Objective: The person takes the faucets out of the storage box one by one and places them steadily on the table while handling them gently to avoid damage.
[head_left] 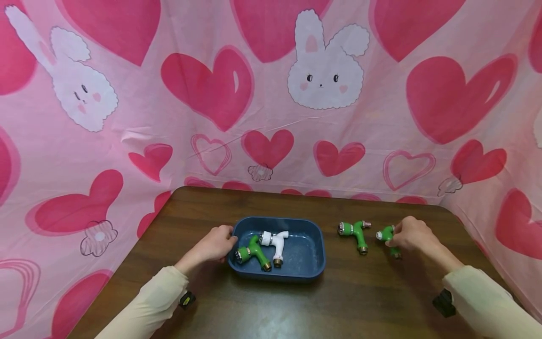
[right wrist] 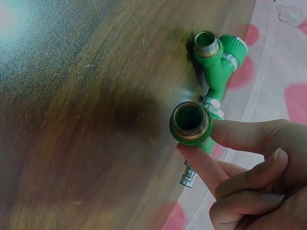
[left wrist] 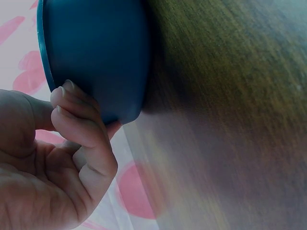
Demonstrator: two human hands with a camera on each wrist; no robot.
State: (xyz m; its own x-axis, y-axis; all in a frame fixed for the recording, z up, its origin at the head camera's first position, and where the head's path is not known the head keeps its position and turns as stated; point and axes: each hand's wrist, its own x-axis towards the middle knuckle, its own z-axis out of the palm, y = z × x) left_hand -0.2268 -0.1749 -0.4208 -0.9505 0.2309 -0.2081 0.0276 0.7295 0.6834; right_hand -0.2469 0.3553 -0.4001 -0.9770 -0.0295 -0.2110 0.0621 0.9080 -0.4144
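Note:
A blue plastic basin (head_left: 306, 247) stands on the table, and my left hand (head_left: 215, 244) grips its left rim, with curled fingers against the outer wall in the left wrist view. Inside the basin, a green faucet (head_left: 256, 252) lies at the left beside a white faucet (head_left: 277, 244). To the right of the basin, my right hand (head_left: 411, 234) pinches a green faucet (head_left: 387, 233) between thumb and index finger. Its threaded brass end (right wrist: 188, 135) faces the right wrist camera. Another green faucet (head_left: 358, 231) lies on the table left of that hand.
The brown wood-grain table (head_left: 279, 310) carries everything. A pink cloth (head_left: 271, 113) with hearts and rabbits hangs behind it and along both sides.

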